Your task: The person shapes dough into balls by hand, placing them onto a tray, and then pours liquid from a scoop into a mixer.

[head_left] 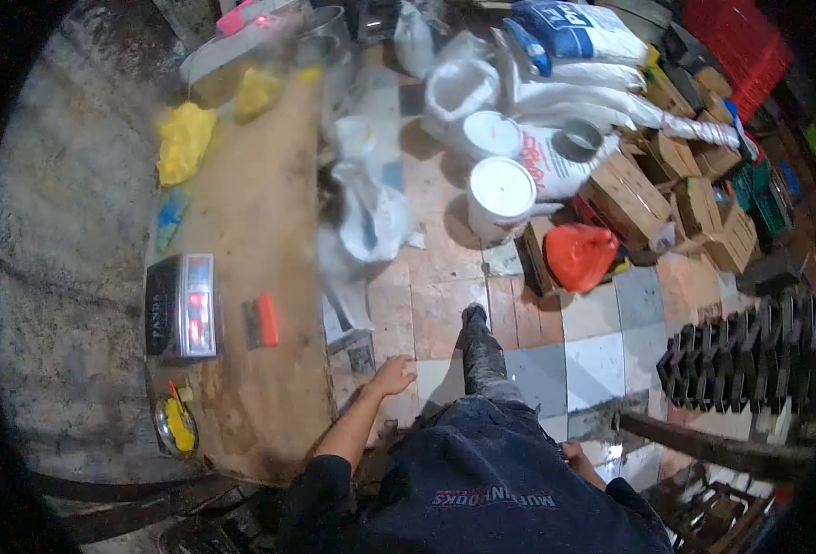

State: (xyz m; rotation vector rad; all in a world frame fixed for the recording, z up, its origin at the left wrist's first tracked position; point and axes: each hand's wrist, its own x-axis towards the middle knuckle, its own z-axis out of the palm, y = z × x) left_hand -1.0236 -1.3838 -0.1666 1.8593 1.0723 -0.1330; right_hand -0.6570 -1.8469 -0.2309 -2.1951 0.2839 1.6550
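Note:
My left hand [394,375] hangs loosely at the right edge of a long wooden table [251,185], fingers a little curled and holding nothing. On the table nearest it lie a small orange-and-black tool [262,320] and a digital scale [181,305]. My right hand [572,452] shows only as a sliver by my dark shirt, at my side; its fingers are hidden. My leg and dark shoe [478,342] step forward onto the tiled floor.
Yellow bags [183,140] lie at the table's far end and plastic bags [371,217] hang off its side. Ahead stand white buckets [500,196], an orange bag [580,254], cardboard boxes [634,189] and white sacks [574,37]. Black stacked crates [749,355] are on the right.

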